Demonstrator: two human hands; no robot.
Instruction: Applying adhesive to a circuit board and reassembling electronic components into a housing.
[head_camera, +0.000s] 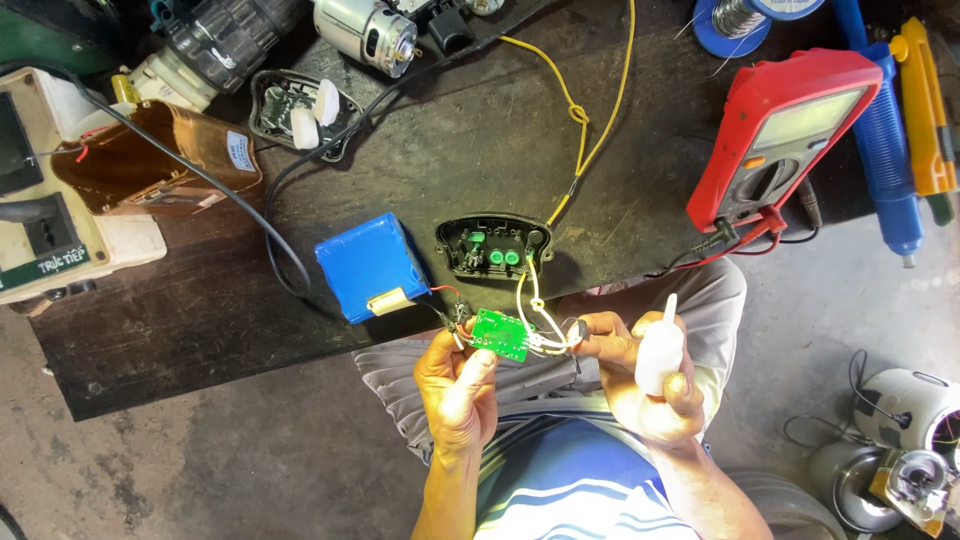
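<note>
My left hand (458, 385) pinches a small green circuit board (500, 334) at its lower left edge, held over my lap. Yellow and white wires (533, 300) run from the board up to a black oval housing (494, 246) lying open on the dark workbench. My right hand (640, 375) grips a small white squeeze bottle (660, 352) with its nozzle pointing up, while its fingertips also touch a small dark round part (577, 330) at the board's right side. A blue wrapped battery pack (372, 266) lies left of the housing, joined to the board by red and black leads.
A red multimeter (782, 135) with probe leads lies at the right of the dark bench (470, 150). Blue desoldering pump (893, 160), solder spool (740, 20), small motor (368, 32), another open housing (300, 112) and a brown transparent case (150, 160) crowd the bench's far side. Metal parts (900, 450) sit on the floor.
</note>
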